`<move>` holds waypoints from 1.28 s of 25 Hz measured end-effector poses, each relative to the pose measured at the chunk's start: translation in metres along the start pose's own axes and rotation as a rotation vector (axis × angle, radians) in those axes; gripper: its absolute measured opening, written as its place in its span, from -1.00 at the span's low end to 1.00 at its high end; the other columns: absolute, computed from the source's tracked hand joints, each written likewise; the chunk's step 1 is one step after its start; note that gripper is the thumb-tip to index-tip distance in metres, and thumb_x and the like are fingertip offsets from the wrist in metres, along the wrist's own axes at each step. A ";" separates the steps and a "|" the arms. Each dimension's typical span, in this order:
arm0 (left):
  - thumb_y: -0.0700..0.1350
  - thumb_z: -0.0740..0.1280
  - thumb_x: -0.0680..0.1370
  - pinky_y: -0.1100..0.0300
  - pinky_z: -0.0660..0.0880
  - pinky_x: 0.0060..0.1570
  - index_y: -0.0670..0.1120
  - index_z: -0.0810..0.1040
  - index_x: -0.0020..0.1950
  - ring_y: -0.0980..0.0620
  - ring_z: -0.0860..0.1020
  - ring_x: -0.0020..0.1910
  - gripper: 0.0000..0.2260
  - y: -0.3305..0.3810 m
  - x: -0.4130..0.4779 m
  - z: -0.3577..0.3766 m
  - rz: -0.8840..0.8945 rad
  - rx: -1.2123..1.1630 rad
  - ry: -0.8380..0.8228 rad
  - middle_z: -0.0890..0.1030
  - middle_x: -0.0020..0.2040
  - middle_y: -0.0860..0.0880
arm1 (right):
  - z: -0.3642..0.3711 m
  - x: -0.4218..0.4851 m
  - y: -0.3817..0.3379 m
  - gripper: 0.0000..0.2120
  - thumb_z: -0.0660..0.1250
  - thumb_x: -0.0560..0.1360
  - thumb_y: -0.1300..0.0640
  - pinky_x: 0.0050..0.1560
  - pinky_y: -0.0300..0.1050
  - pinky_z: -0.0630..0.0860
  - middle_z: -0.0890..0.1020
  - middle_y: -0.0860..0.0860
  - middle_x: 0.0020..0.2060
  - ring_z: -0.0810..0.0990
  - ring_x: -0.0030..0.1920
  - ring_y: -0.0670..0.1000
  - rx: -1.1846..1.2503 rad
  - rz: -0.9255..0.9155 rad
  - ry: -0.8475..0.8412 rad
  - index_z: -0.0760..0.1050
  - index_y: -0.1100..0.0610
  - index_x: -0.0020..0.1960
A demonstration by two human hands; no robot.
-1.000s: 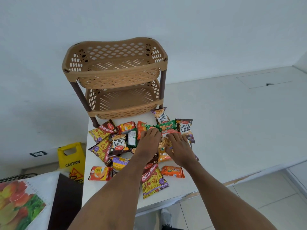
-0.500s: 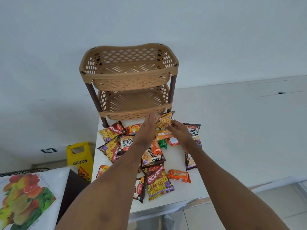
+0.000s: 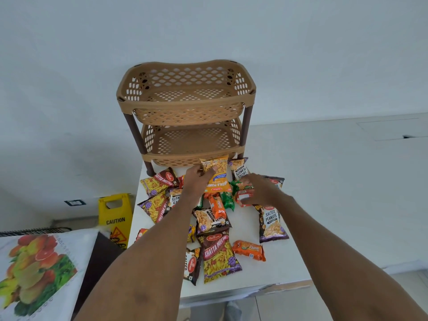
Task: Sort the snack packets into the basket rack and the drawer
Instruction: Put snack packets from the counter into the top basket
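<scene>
White table (image 3: 324,205) fills the scene, and at its far edge stands the tan plastic basket rack (image 3: 185,105), 2 lattice-walled tiers on dark brown posts, both tiers bare. In front of it, a scatter of snack packets (image 3: 215,218) spreads across the tabletop. Left hand (image 3: 196,181) is up near the lower tier's front rim, fingers pinched on an orange and yellow packet (image 3: 216,176) reading "MASALA PEANUTS", held upside down and lifted clear of the pile. Right hand (image 3: 259,191) sits low over the heap, fingers curled around a small red packet (image 3: 243,196), touching a green one beside it. Down front, a yellow and maroon "KHATTA MEETHA" packet (image 3: 220,257) lies flat, with a small orange biscuit pack (image 3: 249,250) just to its right. A dark "SALTED PEANUTS" packet (image 3: 271,224) lies under the right forearm, another leans against the rack's foot. Off the table's left side stands a yellow sign (image 3: 115,218) marked "CAUTION".
</scene>
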State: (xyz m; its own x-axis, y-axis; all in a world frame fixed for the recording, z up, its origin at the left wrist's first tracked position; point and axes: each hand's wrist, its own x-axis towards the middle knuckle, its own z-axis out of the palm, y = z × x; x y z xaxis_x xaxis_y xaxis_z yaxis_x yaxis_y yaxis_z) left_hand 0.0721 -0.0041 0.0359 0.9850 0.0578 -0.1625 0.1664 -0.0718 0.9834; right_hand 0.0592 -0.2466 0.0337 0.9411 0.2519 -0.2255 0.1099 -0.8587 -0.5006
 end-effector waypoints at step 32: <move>0.04 0.46 0.60 -0.03 0.69 0.09 -0.15 0.70 0.23 -0.15 0.73 0.17 -0.68 0.265 0.097 -0.111 0.246 -0.083 -0.261 0.75 0.19 -0.17 | -0.122 0.047 -0.105 -0.56 0.50 0.56 0.06 0.27 0.08 0.61 0.66 0.15 0.29 0.64 0.32 0.17 1.130 -0.388 0.045 0.54 0.06 0.41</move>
State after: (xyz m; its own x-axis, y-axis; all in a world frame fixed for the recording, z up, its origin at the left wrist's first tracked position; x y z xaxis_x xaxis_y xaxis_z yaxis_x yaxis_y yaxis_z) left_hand 0.2066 0.0932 0.2895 0.9752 -0.2079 0.0757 -0.0709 0.0301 0.9970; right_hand 0.1305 -0.1990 0.1778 0.9202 0.3721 0.1214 0.0670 0.1557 -0.9855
